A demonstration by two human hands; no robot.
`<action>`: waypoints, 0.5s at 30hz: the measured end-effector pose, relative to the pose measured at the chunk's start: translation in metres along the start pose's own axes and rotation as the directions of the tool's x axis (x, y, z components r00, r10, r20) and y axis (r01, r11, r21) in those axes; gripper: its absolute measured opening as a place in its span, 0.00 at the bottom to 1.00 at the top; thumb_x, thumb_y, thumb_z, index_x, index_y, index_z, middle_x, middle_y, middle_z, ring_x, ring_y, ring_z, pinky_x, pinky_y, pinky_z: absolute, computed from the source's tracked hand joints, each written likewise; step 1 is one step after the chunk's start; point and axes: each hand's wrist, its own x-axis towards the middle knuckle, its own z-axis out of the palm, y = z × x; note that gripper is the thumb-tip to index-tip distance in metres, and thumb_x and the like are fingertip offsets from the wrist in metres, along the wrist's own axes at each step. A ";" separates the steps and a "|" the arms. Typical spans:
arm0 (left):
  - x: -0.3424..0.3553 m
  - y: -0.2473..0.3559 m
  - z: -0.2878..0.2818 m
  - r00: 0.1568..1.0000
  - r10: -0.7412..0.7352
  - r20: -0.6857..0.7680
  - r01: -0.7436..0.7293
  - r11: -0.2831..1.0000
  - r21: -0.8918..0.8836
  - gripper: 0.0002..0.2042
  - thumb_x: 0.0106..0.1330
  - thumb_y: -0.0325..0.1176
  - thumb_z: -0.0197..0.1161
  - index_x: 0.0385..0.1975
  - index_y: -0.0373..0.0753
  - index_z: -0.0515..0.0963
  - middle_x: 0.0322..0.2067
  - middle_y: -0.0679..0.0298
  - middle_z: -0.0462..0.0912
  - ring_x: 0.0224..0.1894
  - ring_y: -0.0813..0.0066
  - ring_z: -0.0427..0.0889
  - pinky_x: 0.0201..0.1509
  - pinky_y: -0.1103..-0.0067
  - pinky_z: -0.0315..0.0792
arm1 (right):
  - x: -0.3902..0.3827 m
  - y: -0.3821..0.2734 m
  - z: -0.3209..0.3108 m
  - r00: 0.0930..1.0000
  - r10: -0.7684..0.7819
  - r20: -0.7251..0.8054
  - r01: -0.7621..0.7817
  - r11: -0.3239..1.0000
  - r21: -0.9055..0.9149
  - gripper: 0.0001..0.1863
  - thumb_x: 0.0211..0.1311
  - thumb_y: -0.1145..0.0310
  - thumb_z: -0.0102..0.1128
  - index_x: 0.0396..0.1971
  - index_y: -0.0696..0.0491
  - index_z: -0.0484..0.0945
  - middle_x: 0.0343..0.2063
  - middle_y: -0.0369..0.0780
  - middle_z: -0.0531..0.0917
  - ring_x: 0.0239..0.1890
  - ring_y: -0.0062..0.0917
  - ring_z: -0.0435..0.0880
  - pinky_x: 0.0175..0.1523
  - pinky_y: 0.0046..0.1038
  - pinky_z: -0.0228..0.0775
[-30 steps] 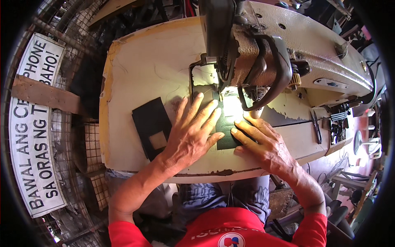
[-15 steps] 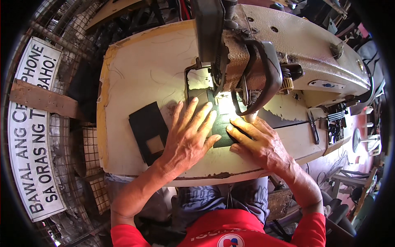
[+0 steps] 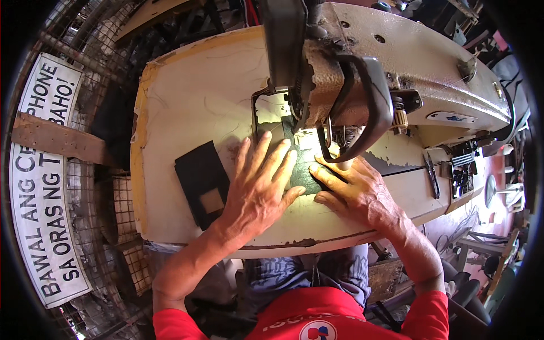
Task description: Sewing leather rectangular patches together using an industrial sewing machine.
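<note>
A dark green-black leather piece (image 3: pixel 306 180) lies under the lit needle area of the beige sewing machine (image 3: pixel 419 62). My left hand (image 3: pixel 258 198) rests flat over the piece's left side, fingers spread, tips near the presser area. My right hand (image 3: pixel 354 195) lies on the piece's right side, open, fingertips pressing it just below the black curved guard (image 3: pixel 377 110), with the farther fingers partly hidden. Left of my left hand a black leather piece with a tan square (image 3: pixel 195 170) lies on the worn pale table (image 3: pixel 170 96).
Black scissors (image 3: pixel 432 177) and small dark tools (image 3: pixel 464 170) lie at the table's right. A wire grid (image 3: pixel 130 204) with a white sign (image 3: pixel 48 226) and a wooden slat (image 3: pixel 62 136) stands at left. A stool (image 3: pixel 493 190) is beyond the table at right.
The green-black piece has slid away from me under the machine, so less of its near end shows. My right fingers have moved slightly forward with it. The whole view has shifted slightly.
</note>
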 end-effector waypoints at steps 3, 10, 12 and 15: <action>0.001 -0.001 -0.001 1.000 -0.002 -0.021 0.002 1.000 0.009 0.24 0.59 0.44 0.70 0.49 0.32 0.78 0.55 0.48 0.75 0.63 0.47 0.69 0.70 0.50 0.57 | 0.002 0.000 0.000 1.000 -0.023 -0.013 0.023 1.000 -0.007 0.24 0.59 0.56 0.67 0.52 0.53 0.80 0.48 0.43 0.81 0.56 0.41 0.77 0.65 0.43 0.68; 0.007 -0.009 0.002 1.000 0.002 -0.021 -0.002 1.000 -0.007 0.22 0.61 0.45 0.69 0.47 0.34 0.79 0.53 0.49 0.76 0.62 0.47 0.69 0.71 0.50 0.57 | 0.003 0.001 -0.003 0.999 0.039 0.014 -0.039 0.999 -0.034 0.25 0.59 0.55 0.69 0.53 0.53 0.80 0.49 0.45 0.80 0.58 0.42 0.77 0.67 0.44 0.66; 0.005 -0.011 0.006 0.999 -0.004 -0.035 0.003 1.000 -0.015 0.22 0.61 0.46 0.68 0.47 0.34 0.79 0.54 0.49 0.75 0.63 0.46 0.68 0.71 0.51 0.56 | -0.009 0.004 -0.011 0.999 0.039 -0.007 -0.039 0.997 -0.069 0.25 0.58 0.56 0.69 0.53 0.52 0.81 0.50 0.45 0.80 0.60 0.43 0.76 0.68 0.45 0.66; 0.003 -0.011 0.006 0.999 -0.020 -0.039 0.019 1.000 -0.013 0.23 0.61 0.45 0.69 0.47 0.33 0.79 0.55 0.49 0.74 0.65 0.45 0.66 0.72 0.50 0.55 | -0.042 -0.004 -0.063 0.990 0.059 -0.127 -0.086 0.973 -0.215 0.25 0.60 0.59 0.68 0.57 0.50 0.79 0.61 0.45 0.75 0.65 0.43 0.73 0.69 0.44 0.64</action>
